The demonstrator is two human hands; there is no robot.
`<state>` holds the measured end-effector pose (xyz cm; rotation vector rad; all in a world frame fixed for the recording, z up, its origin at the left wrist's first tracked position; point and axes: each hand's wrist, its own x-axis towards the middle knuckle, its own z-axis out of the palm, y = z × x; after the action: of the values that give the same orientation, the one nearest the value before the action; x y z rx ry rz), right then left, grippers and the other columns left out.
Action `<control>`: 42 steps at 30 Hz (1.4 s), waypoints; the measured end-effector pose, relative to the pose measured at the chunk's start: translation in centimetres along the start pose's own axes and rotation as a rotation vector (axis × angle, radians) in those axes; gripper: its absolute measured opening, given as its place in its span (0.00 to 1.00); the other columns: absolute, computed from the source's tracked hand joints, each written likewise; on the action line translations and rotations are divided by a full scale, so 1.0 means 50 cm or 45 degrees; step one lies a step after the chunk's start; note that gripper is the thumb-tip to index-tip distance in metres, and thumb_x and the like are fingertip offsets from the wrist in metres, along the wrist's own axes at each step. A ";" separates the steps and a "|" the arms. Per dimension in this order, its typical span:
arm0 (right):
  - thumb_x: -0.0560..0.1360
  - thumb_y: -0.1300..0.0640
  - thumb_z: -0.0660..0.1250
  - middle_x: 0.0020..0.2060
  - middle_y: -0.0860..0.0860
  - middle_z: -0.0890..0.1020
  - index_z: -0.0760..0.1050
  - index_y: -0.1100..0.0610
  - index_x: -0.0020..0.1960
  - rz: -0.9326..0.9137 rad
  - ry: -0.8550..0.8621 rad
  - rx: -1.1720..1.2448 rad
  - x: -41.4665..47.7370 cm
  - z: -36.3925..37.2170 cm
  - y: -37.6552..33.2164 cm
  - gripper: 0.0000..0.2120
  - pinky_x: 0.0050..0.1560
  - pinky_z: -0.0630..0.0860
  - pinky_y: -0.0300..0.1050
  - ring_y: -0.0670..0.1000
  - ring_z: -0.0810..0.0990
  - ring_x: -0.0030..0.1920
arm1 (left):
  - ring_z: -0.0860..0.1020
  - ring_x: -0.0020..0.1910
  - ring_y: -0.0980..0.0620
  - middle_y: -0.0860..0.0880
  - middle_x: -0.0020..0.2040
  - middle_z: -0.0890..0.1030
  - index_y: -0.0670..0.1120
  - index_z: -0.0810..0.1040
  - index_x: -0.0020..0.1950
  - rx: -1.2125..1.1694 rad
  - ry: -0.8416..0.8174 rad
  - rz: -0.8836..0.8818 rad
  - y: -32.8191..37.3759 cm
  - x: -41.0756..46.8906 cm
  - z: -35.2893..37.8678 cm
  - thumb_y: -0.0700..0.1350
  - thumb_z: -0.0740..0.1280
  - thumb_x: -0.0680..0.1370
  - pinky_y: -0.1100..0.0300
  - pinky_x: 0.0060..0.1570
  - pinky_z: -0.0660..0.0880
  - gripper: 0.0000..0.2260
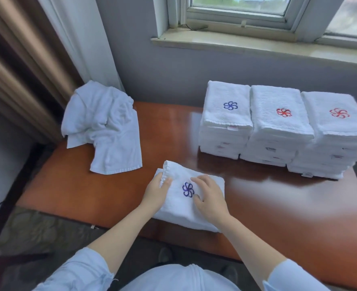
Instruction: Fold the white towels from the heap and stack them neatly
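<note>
1. Left hand (157,191) pinches the hemmed left edge of the folded towel (173,206), thumb on top, fingers tucked under.
2. Right hand (210,196) lies flat on it, fingers spread, beside the blue flower mark.
3. Folded towel sits askew at the table's (257,206) near edge.
4. Heap (104,122) at far-left corner; three stacks (278,127) far right, side by side, touching. Bare wood between.

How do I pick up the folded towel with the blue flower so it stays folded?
Take the towel by its left and right edges together, coming in from both sides and scooping underneath. It lies flat in stacked layers and its hem lifts at the far left corner, so pinching one corner would probably unfold it.
</note>
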<state>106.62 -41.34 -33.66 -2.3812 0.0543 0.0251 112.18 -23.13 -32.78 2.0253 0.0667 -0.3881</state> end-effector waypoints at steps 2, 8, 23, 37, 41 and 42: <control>0.76 0.62 0.64 0.68 0.51 0.70 0.72 0.55 0.70 0.016 -0.041 -0.085 0.006 0.034 -0.008 0.23 0.72 0.57 0.46 0.54 0.64 0.73 | 0.77 0.55 0.54 0.58 0.52 0.79 0.54 0.76 0.56 0.044 -0.005 -0.026 -0.036 0.019 -0.028 0.51 0.61 0.83 0.62 0.48 0.73 0.06; 0.80 0.53 0.57 0.80 0.50 0.48 0.52 0.51 0.80 0.225 -0.230 -0.431 0.001 0.108 -0.001 0.30 0.77 0.37 0.58 0.52 0.41 0.80 | 0.78 0.48 0.53 0.54 0.53 0.79 0.53 0.71 0.60 0.456 -0.163 -0.185 -0.107 0.065 -0.071 0.54 0.57 0.83 0.50 0.50 0.78 0.09; 0.81 0.37 0.47 0.78 0.46 0.35 0.31 0.43 0.77 0.393 -0.151 -0.652 -0.032 0.145 0.036 0.33 0.74 0.28 0.58 0.53 0.29 0.77 | 0.39 0.80 0.45 0.49 0.81 0.43 0.56 0.43 0.81 1.568 -0.552 0.873 -0.132 0.107 -0.039 0.64 0.48 0.82 0.43 0.77 0.42 0.30; 0.77 0.32 0.49 0.80 0.47 0.42 0.43 0.44 0.80 0.278 -0.079 -0.668 -0.040 0.151 0.074 0.37 0.75 0.37 0.66 0.60 0.36 0.79 | 0.39 0.78 0.39 0.47 0.81 0.41 0.61 0.39 0.80 1.513 -0.686 0.973 -0.157 0.162 -0.073 0.85 0.48 0.62 0.40 0.75 0.38 0.52; 0.73 0.28 0.44 0.78 0.44 0.33 0.33 0.39 0.77 0.291 -0.274 -0.667 -0.020 0.115 0.084 0.39 0.74 0.31 0.63 0.55 0.25 0.75 | 0.47 0.77 0.40 0.46 0.80 0.45 0.66 0.33 0.76 1.572 -0.633 0.848 -0.139 0.152 -0.062 0.81 0.40 0.67 0.42 0.75 0.40 0.41; 0.73 0.28 0.44 0.77 0.43 0.32 0.30 0.38 0.76 0.281 -0.341 -0.683 -0.013 0.102 0.086 0.38 0.74 0.31 0.63 0.54 0.23 0.74 | 0.52 0.75 0.41 0.45 0.80 0.49 0.66 0.35 0.77 1.595 -0.608 0.811 -0.133 0.146 -0.058 0.79 0.37 0.68 0.43 0.75 0.43 0.39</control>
<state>105.77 -40.93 -40.31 -2.8693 0.2043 0.5214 118.38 -18.33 -39.46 2.8765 -1.3865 -0.5485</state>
